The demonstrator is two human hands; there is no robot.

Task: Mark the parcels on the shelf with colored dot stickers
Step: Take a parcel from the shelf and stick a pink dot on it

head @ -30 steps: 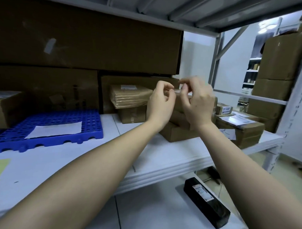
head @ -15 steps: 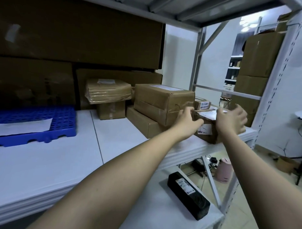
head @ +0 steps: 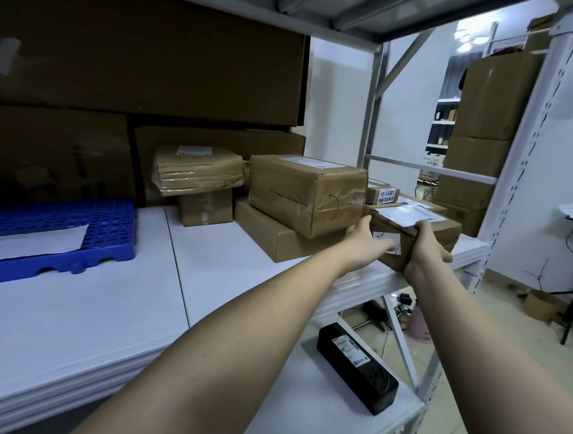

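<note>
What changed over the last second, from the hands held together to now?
Both hands went forward and right to the labelled parcel at the shelf end. The right hand now grips its near corner; the left hand lies flat on its front. The other stacked parcels stayed put.

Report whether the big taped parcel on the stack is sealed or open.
Sealed. The big taped parcel has its flaps closed flat, with clear tape across the end seam and a label lying on top.

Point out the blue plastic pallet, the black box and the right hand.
Blue plastic pallet (head: 116, 224): head view, perforated top.
Black rectangular box (head: 364, 372): head view, top face.
Right hand (head: 423, 254): head view, back of hand.
</note>
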